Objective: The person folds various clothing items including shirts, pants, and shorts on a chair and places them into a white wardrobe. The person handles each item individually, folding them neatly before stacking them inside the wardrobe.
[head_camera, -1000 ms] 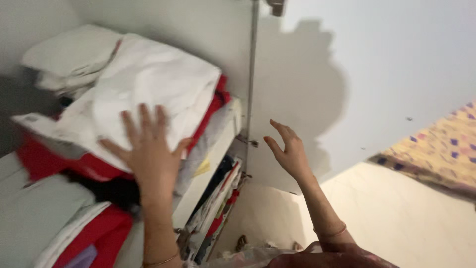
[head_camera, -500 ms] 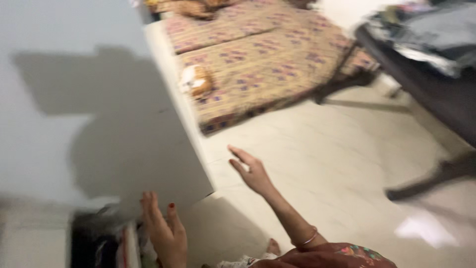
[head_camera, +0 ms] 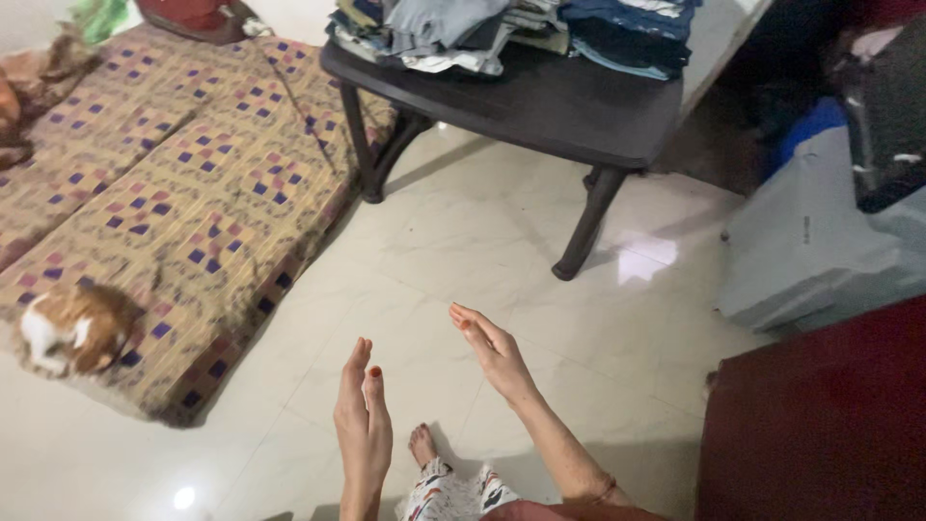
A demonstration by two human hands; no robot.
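Hovering empty over the pale floor [head_camera: 502, 241], the left hand [head_camera: 363, 425] and right hand [head_camera: 494, 349] had straight, open fingers.

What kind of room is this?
Probably a room in a home, maybe a bedroom. A patterned mattress lies on the tiled floor, a cat rests on it, and folded clothes are stacked on a dark table.

left hand [head_camera: 363, 425], right hand [head_camera: 494, 352], open, empty, apart
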